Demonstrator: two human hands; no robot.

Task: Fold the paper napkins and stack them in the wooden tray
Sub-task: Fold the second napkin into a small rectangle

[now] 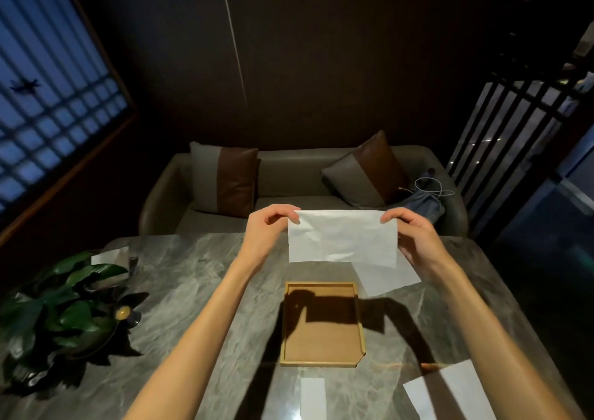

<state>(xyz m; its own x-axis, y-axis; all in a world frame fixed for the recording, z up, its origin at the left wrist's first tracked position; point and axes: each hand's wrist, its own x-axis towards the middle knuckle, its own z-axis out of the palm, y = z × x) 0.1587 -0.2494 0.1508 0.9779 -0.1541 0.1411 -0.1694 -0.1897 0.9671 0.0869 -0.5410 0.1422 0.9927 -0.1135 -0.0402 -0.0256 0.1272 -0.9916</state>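
Observation:
I hold a white paper napkin [342, 236] stretched in the air above the far half of the marble table [180, 284]. My left hand [268, 230] pinches its upper left corner and my right hand [414, 239] pinches its upper right corner. The napkin hangs as a wide rectangle, seemingly folded in half. Below it, nearer to me, lies the wooden tray [322, 360] with nothing in it, partly in shadow. A second napkin [384, 276] lies flat on the table behind the held one.
Two more white napkins lie near the front edge, one at the right [450, 390] and a narrow one [312, 397] in front of the tray. A leafy plant [64, 310] stands at the left. A sofa with cushions [302, 188] sits beyond the table.

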